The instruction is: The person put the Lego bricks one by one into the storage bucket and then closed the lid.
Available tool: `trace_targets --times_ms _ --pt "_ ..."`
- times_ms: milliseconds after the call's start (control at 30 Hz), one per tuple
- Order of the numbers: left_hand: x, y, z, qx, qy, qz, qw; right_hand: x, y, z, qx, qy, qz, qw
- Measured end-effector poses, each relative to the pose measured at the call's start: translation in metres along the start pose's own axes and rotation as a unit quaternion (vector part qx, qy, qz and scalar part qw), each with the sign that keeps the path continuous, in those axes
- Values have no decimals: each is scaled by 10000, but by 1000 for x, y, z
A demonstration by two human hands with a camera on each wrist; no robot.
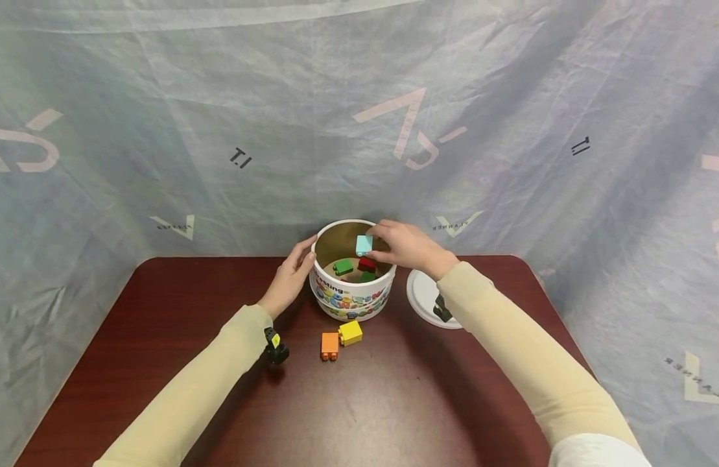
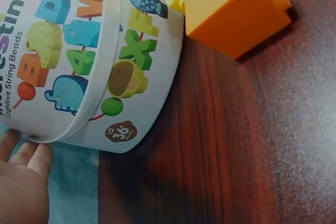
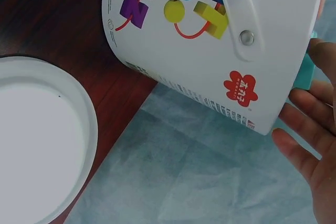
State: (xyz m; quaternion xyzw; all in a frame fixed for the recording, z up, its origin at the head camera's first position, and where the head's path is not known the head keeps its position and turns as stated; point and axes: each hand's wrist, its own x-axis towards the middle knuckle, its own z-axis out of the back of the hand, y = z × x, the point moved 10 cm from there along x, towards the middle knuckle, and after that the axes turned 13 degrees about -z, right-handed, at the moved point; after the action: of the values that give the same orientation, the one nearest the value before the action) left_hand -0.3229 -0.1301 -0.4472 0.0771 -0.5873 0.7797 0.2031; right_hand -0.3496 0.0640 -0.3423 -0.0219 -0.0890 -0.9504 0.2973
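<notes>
A white bucket (image 1: 359, 303) printed with colourful letters stands near the table's back edge. My left hand (image 1: 287, 279) touches its left side by the rim, the fingertips (image 2: 39, 161) fairly straight against the wall. Over the bucket's mouth, my right hand (image 1: 414, 246) pinches a light-blue toy block (image 1: 364, 244) between thumb and fingers. The right wrist view shows only part of that block (image 3: 304, 72) past the bucket's edge. Inside the bucket lie a green block (image 1: 343, 266), a red block (image 1: 367, 264) and another green piece, partly hidden by the near rim.
In front of the bucket, an orange block (image 1: 330, 346) and a yellow block (image 1: 351, 333) sit close together on the dark red table (image 1: 359, 415). A white round lid (image 1: 423, 299) lies to the right, partly beneath the right forearm. A grey cloth (image 1: 312, 130) hangs behind.
</notes>
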Motion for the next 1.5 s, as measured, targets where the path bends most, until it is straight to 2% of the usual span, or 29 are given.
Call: trace_targets --times_ms 200,400,467,700,833,1067,1200,1333,1500 --pt "-1 2 2 79 -10 -113 9999 4 8 -5 29 34 77 10000" --pt "-2 0 4 84 -13 -40 10000 5 13 -8 -341 -123 326 9988" --pt "-2 -5 3 49 -13 -23 10000 3 12 -6 -403 -263 395 9981" --pt "-7 -41 4 130 152 4 9998 -12 20 8 -89 -631 911 9938" --pt "-7 -48 5 109 182 -59 9998 -22 24 14 58 -763 1073 9913" --pt "1 -3 5 245 119 -128 9995 -48 36 25 179 -957 1236 9875" --pt "-1 -21 4 155 132 -104 9997 -63 45 28 190 -1144 1500 9819" --pt "-6 -42 4 172 233 -92 9995 -75 50 28 316 -1114 1632 9798" --pt "-7 -48 6 234 247 -48 9994 -85 55 26 398 -1087 1671 9791"
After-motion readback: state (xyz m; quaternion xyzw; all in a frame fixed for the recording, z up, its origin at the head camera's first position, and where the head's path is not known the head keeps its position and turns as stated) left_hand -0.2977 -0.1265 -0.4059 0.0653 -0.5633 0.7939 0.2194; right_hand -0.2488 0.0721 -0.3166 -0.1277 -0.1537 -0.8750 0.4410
